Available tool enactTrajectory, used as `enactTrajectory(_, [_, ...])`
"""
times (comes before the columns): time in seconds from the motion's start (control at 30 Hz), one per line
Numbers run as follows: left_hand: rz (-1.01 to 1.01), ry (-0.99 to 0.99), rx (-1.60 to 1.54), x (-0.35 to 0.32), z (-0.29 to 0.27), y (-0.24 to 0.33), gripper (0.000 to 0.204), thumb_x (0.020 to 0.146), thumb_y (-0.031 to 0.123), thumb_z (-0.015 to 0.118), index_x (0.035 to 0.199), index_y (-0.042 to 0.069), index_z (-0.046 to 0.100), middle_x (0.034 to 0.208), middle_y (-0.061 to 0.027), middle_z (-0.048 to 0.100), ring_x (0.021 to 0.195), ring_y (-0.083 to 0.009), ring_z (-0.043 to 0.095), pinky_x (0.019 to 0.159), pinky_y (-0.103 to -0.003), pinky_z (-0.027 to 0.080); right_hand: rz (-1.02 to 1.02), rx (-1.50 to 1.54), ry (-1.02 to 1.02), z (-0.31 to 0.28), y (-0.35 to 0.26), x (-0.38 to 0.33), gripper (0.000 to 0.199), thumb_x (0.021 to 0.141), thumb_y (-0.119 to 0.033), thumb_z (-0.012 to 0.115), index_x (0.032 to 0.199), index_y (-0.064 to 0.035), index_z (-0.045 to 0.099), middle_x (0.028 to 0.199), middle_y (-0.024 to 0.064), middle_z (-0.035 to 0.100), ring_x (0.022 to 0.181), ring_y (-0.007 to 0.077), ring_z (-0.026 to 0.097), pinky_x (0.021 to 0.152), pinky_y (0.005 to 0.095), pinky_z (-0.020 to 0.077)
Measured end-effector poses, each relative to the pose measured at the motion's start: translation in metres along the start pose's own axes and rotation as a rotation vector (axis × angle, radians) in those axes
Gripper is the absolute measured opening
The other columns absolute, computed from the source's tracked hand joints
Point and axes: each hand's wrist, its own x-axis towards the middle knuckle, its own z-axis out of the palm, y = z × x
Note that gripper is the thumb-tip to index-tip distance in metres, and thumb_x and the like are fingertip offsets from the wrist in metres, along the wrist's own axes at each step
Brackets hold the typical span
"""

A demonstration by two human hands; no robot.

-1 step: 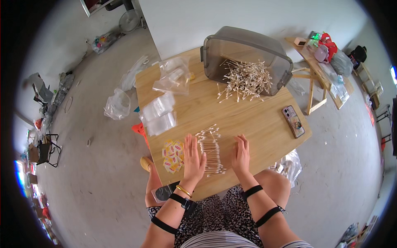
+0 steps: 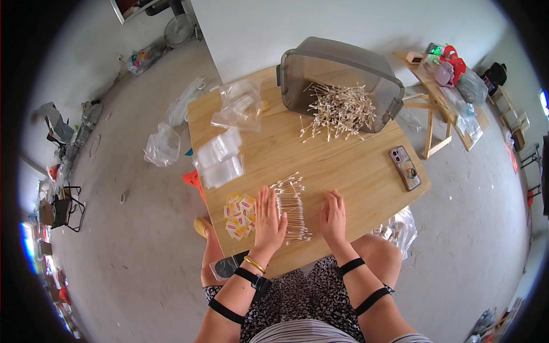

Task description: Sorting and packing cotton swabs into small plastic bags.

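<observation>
A row of cotton swabs [image 2: 294, 213] lies side by side on the wooden table [image 2: 354, 166], close to its front edge. At the left end of the swabs is my left hand [image 2: 269, 220], its fingers stretched out and nothing in its grasp. My right hand [image 2: 333, 217] rests on the other side, apart from the swabs, with its fingers extended and slightly bent. Just left of my left hand, small yellow and white printed cards [image 2: 238, 216] are spread in a pile. Part of the swab row is hidden behind my left thumb.
At the back, a grey plastic bin [image 2: 291, 86] lies on its side, with a heap of loose cotton swabs [image 2: 343, 111] spilling out. Clear plastic bags [image 2: 220, 157] occupy the table's left side. A phone [image 2: 405, 168] lies near the right edge. Another wooden table [image 2: 474, 128] stands beyond.
My left hand has shifted very slightly to the right, against the swabs. My right hand has barely moved, and the other things stay where they were.
</observation>
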Motion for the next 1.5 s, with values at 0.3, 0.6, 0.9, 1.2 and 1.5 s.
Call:
enactTrajectory(0.3, [-0.037, 0.028, 0.104, -0.003, 0.008, 0.012, 0.039, 0.083, 0.015, 0.071, 0.117, 0.009, 0.055, 0.129, -0.0131, 0.05, 0.121, -0.0366, 0.047, 0.108, -0.054, 0.034, 0.041, -0.181, -0.196, 0.033, -0.026, 0.033, 0.019, 0.081, -0.015, 0.07, 0.099, -0.0086, 0.066, 0.105, 0.0131, 0.06, 0.106, 0.0337, 0.055, 0.091, 0.0451, 0.0439])
enactTrajectory(0.6, [0.007, 0.035, 0.084, 0.008, 0.007, 0.001, 0.043, 0.086, 0.018, 0.07, 0.124, 0.007, 0.053, 0.135, -0.0154, 0.048, 0.132, -0.0391, 0.041, 0.113, -0.054, 0.03, 0.034, -0.164, -0.257, 0.035, -0.014, 0.047, 0.006, 0.08, -0.012, 0.07, 0.085, -0.0102, 0.067, 0.1, 0.0097, 0.062, 0.103, 0.0307, 0.056, 0.088, 0.0419, 0.0457])
enactTrajectory(0.9, [0.138, -0.163, 0.208, -0.015, 0.017, 0.009, 0.079, 0.097, 0.042, 0.057, 0.154, -0.003, 0.026, 0.164, -0.0214, 0.019, 0.153, -0.0387, 0.015, 0.122, -0.058, 0.012, -0.317, -0.342, -0.394, 0.019, -0.03, 0.046, 0.007, 0.081, -0.012, 0.07, 0.084, -0.0098, 0.064, 0.099, 0.0088, 0.058, 0.101, 0.0292, 0.055, 0.087, 0.0417, 0.0453])
enactTrajectory(1.2, [0.146, -0.328, 0.409, -0.014, 0.008, 0.022, 0.095, 0.097, 0.068, 0.033, 0.158, -0.002, 0.016, 0.166, -0.0181, 0.013, 0.155, -0.0297, 0.007, 0.124, -0.053, 0.001, -0.01, -0.317, -0.126, -0.021, -0.006, 0.007, 0.036, 0.089, -0.018, 0.064, 0.123, -0.0079, 0.06, 0.13, 0.0135, 0.055, 0.126, 0.033, 0.047, 0.108, 0.0471, 0.0367])
enactTrajectory(1.5, [0.154, -0.382, 0.473, 0.0, 0.02, 0.014, 0.095, 0.097, 0.069, 0.031, 0.158, -0.003, 0.014, 0.166, -0.0178, 0.014, 0.155, -0.0286, 0.009, 0.124, -0.052, 0.0, 0.002, -0.57, -0.136, -0.011, 0.003, -0.022, 0.059, 0.1, -0.031, 0.047, 0.151, -0.0043, 0.037, 0.158, 0.0123, 0.035, 0.151, 0.0269, 0.024, 0.125, 0.0463, 0.0142])
